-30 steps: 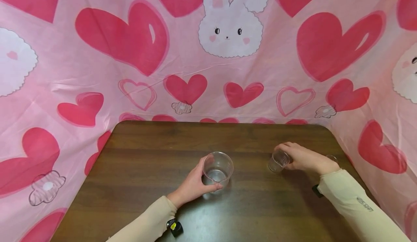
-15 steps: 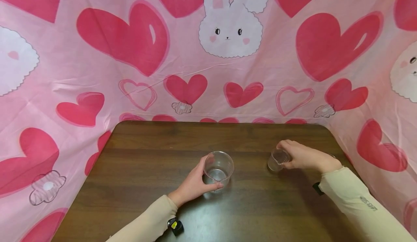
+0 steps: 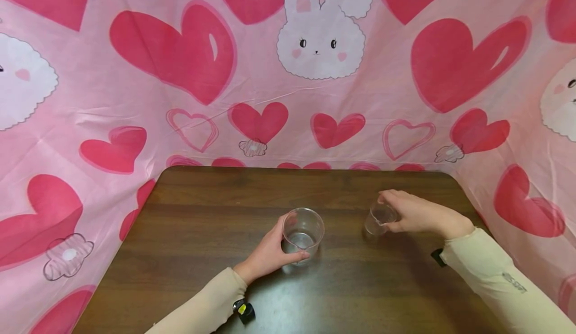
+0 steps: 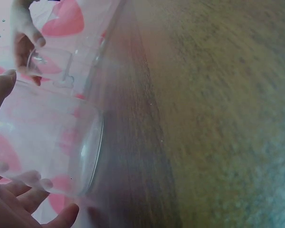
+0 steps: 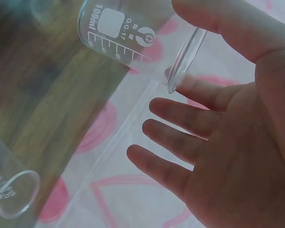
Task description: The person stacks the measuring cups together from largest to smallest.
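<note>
My left hand [image 3: 269, 248] grips a large clear glass beaker [image 3: 310, 224] near the middle of the table, thumb on the near side and fingers around the far side. The left wrist view shows this large beaker [image 4: 47, 128] from the side, with its base by the wood. To the right, my right hand [image 3: 416, 214] pinches a small glass beaker [image 3: 379, 217] at its rim. In the right wrist view this small beaker [image 5: 123, 35] has white markings reading 100ml. Thumb and index finger meet its rim there; the other fingers are extended and spread.
Another small beaker [image 5: 14, 190] shows at the lower left of the right wrist view, near the table edge. The brown wooden table [image 3: 202, 224] has rounded far corners. Pink cloth [image 3: 252, 89] with hearts and rabbits hangs behind and at both sides.
My right hand has shifted slightly left with the small beaker. My left hand and the large beaker have stayed in place.
</note>
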`<state>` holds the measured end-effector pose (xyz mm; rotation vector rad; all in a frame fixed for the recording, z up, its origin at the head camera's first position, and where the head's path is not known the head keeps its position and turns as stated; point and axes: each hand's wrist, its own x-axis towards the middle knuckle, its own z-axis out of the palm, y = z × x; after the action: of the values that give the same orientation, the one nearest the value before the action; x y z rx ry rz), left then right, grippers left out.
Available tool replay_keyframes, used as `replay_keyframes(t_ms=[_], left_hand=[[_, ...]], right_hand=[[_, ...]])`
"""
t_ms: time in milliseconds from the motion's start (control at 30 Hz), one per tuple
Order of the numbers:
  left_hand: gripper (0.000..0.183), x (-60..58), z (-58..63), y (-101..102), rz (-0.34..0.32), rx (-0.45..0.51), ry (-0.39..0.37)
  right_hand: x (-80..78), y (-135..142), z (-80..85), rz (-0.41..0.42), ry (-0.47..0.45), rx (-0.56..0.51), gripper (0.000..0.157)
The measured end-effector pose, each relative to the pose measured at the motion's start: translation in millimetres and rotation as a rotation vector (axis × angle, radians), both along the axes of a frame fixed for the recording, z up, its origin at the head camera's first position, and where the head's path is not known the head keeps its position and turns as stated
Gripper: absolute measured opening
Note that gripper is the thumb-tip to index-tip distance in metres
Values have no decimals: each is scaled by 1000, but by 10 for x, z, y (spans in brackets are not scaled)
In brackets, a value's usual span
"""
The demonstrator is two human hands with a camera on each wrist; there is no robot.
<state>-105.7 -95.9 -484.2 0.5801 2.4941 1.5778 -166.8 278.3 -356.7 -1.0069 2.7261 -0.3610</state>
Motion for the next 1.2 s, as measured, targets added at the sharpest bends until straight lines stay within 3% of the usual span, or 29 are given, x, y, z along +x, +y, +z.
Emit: replay_keyframes(t_ms=[200,900,1200], left_hand=[[98,-1,9,2,-4,0,-1],[99,0,20,-2,-8,-10,-12],[99,-7,32,-9,-5,-6,-12]], right_hand=[[40,-92,77,17,19,14,66],[127,-387,282,63,35,30,54],[121,-506,358,81,69,31,60]])
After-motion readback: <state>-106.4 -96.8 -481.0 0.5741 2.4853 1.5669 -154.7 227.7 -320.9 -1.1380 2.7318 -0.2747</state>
